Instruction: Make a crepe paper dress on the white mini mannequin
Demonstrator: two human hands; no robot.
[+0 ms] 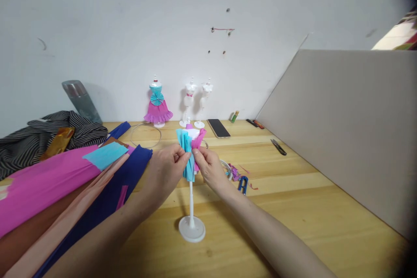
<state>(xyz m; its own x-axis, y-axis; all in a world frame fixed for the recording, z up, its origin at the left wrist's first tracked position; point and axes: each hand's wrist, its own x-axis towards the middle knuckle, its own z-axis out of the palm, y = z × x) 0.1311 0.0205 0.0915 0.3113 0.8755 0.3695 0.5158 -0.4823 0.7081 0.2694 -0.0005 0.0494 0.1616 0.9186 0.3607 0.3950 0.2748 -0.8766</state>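
In the middle of the table stands a small white mannequin on a round-based stand [192, 228]. Its body is wrapped with gathered blue crepe paper [188, 173] on the left and pink crepe paper [198, 138] on the right. My left hand [167, 165] pinches the blue paper at the mannequin's waist. Right beside it, my right hand [208, 163] pinches the pink paper between thumb and fingers. The two thumbs nearly meet at the front. My fingers hide part of the mannequin's torso.
Behind are a mannequin in a pink skirt [158, 110] and two bare mannequins. Crepe paper sheets [52, 178], striped cloth [81, 132] and a bottle [81, 100] lie left. A phone [218, 128], blue thread snips [243, 185], ribbon scraps [233, 172] and a black-handled tool [278, 147] lie right.
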